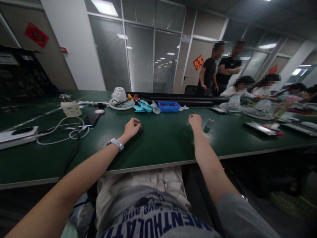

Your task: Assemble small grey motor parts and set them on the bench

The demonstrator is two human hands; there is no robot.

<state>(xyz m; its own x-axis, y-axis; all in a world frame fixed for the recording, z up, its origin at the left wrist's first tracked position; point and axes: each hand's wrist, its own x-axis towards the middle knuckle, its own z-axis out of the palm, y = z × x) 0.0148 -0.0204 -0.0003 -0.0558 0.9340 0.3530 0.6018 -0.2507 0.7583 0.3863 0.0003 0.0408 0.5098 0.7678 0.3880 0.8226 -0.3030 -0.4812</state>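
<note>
My left hand [132, 128] hovers over the green table, its fingers loosely curled and apart with nothing visible between them. A pale watch is strapped on that wrist. Further right, my right hand [195, 120] is closed, thumb and fingers pressed together. A thin tip shows just above its fingers and something clear or blurred shows at its left side, but I cannot make out what it holds. Beside that hand a small grey cylinder [209, 124] stands on the table. Beyond both hands lie light-blue fan blades [144, 106] and a blue plastic basket [169, 103].
A white fan body [119, 96] rests on its round grille at the back. On the left are a phone [92, 120], a white cable, a power strip [18, 137] and a cream bottle [71, 108]. Silvery trays [260, 128] lie on the right, where other people sit; two stand behind.
</note>
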